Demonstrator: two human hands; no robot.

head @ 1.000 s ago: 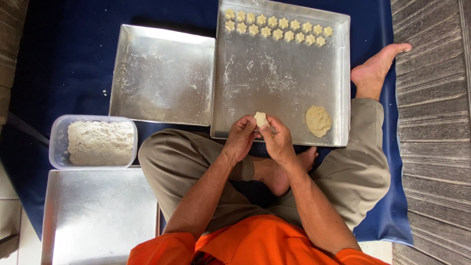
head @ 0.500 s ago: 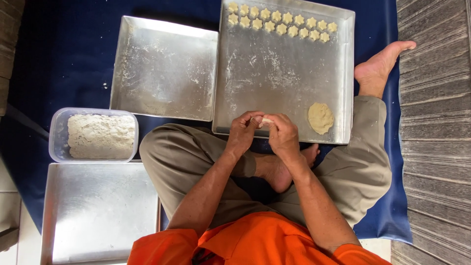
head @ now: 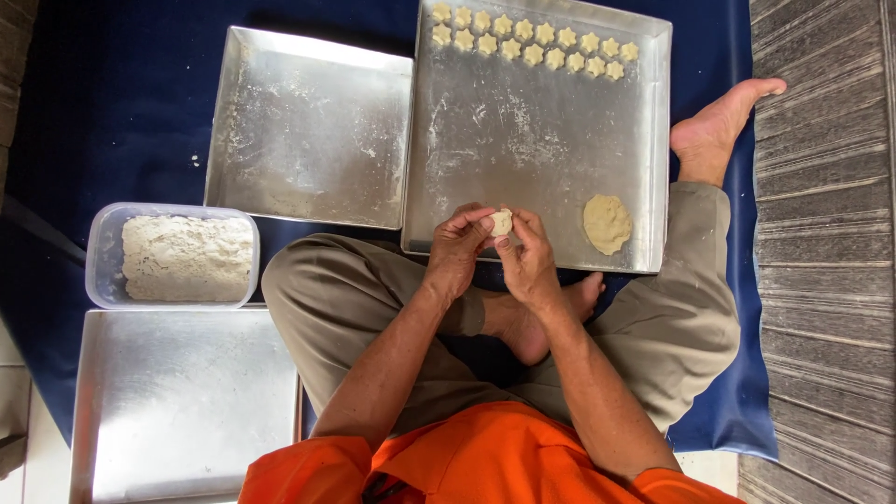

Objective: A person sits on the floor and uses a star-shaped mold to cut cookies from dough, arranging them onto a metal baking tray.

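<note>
**Between two hands, a small lump of dough**

Between the fingertips of the left hand (head: 457, 250) and the right hand (head: 530, 261) sits a small pale ball of dough (head: 501, 222), pinched from both sides and held just above the near edge of a big metal tray (head: 523, 168). Both hands are closed narrowly around it, fingers curled in.

Just right of the hands, on the same tray, lies a flat round patty of dough (head: 607, 224), rough and grainy on top. Far beyond the hands, along the tray's back edge, run two neat rows of little flower-shaped pieces (head: 527, 42), all pale cream. The tray itself is dull, scratched and dusted with flour.

Left of the hands, a second square tray (head: 308, 126) lies touching the first, floured too. Further left stands a clear plastic tub (head: 103, 271) with rounded corners, holding a crumbly off-white mass (head: 187, 259). Nearer than the tub, a third metal tray (head: 182, 401) lies flat. A dark blue mat (head: 112, 103) spreads beneath everything.
</note>
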